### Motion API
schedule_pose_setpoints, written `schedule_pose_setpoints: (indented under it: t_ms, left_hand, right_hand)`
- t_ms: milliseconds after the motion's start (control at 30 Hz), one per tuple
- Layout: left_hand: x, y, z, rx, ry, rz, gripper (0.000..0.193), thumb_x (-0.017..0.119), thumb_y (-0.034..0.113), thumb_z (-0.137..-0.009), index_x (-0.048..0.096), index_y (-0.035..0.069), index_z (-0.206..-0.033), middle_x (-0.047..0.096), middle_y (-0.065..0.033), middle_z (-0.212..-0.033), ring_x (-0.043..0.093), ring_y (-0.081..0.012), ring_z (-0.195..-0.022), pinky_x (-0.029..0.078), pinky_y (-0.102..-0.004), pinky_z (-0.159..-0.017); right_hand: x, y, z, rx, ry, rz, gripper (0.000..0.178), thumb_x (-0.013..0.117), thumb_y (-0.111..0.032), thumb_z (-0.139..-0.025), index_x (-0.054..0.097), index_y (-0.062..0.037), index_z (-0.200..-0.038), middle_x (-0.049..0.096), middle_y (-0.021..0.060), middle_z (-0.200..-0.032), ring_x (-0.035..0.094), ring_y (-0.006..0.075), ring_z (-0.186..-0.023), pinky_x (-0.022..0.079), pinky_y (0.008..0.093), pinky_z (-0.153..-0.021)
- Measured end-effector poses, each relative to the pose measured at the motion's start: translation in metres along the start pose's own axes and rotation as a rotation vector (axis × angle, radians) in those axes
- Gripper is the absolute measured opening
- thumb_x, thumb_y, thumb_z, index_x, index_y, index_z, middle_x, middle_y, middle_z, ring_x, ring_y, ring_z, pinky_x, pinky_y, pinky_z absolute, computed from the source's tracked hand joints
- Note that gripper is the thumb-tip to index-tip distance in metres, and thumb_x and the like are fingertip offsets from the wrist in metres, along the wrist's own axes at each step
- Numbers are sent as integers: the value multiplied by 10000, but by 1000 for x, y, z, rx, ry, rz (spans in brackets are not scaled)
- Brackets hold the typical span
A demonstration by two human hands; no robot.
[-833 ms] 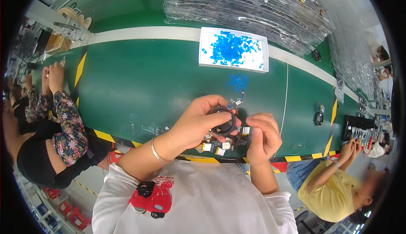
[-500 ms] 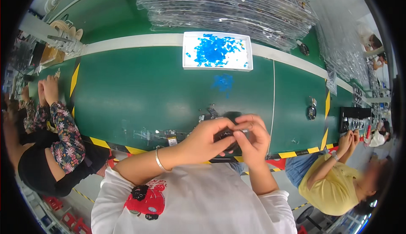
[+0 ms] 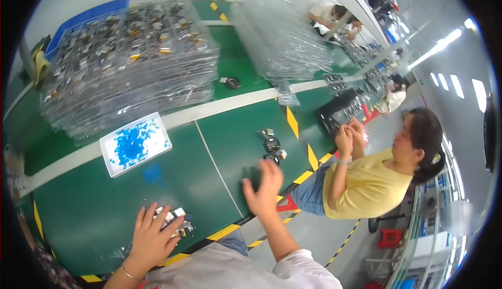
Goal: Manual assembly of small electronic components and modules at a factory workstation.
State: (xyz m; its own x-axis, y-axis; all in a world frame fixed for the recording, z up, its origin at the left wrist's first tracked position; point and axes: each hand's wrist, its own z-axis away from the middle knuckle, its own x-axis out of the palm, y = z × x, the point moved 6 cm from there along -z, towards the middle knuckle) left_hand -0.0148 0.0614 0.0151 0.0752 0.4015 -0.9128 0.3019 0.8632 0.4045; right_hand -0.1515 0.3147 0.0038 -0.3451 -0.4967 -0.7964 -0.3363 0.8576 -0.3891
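Observation:
My left hand (image 3: 151,234) lies spread over a small heap of electronic parts (image 3: 180,223), white, black and yellowish, near the table's front edge. Its fingertips touch or hover just above the heap; I cannot tell which. My right hand (image 3: 265,188) is held out over the table with thumb and fingers apart, nothing in it. Just beyond its fingertips lie two round black parts, one (image 3: 271,143) farther off and one (image 3: 273,157) nearer, with small silvery pieces attached.
A white box (image 3: 166,141) of small blue pieces stands on the green table (image 3: 219,142), with a few blue bits before it. Behind rise stacked clear trays (image 3: 130,69) of parts. To the right, a co-worker in yellow (image 3: 366,184) sits by a black tray (image 3: 337,112).
My hands have parted from the dark round part they held together. A second round black part now lies on the right, by my right hand. The view has swung right.

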Motion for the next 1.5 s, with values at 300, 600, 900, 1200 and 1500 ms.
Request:
schedule_pose_setpoints:
  t_ms: [300, 600, 900, 1200, 1500]
  left_hand:
    - [-23, -44, 9, -204, 158, -42, 525, 697, 184, -682, 591, 87, -1187, 404, -197, -1367, 314, -435, -1295, 195, -576, -1081]
    - [1, -21, 15, -99, 46, -133, 517, 688, 254, -714, 585, 128, -1205, 403, -197, -1366, 283, -433, -1314, 140, -596, -1088]
    - [-37, -47, 32, -287, 218, -230, 447, 687, 247, -736, 616, 129, -1162, 366, -186, -1399, 236, -460, -1328, 105, -634, -1071]
    - [-238, 66, 6, 370, 569, 302, 162, 650, 105, -736, 701, 92, -889, 672, -130, -1027, 610, -354, -1003, 429, -497, -946]
    - [-341, 142, 24, 1136, 268, 962, 189, 647, 210, -846, 624, 43, -933, 616, -126, -1126, 611, -282, -931, 489, -425, -792]
  right_hand:
    - [-40, -44, -34, -192, -9, -269, 572, 713, -104, -708, 496, -17, -1230, 511, 187, -1220, 475, 356, -1141, 351, 435, -981]
    - [-263, -124, -68, -698, 964, -342, 1125, 642, -716, -669, 168, -75, -1462, 353, 308, -1358, 433, 433, -1201, 381, 562, -954]
    - [-264, -133, -84, -786, 1057, -542, 1099, 639, -702, -682, 178, -70, -1454, 354, 304, -1358, 431, 431, -1203, 379, 563, -956]
    - [-307, -211, -129, -1094, 1205, -660, 1074, 635, -688, -695, 188, -65, -1446, 355, 301, -1359, 429, 429, -1205, 377, 563, -958]
    - [-334, -279, -165, -1385, 1162, -799, 1048, 631, -674, -707, 199, -60, -1439, 356, 297, -1360, 427, 428, -1207, 375, 563, -960]
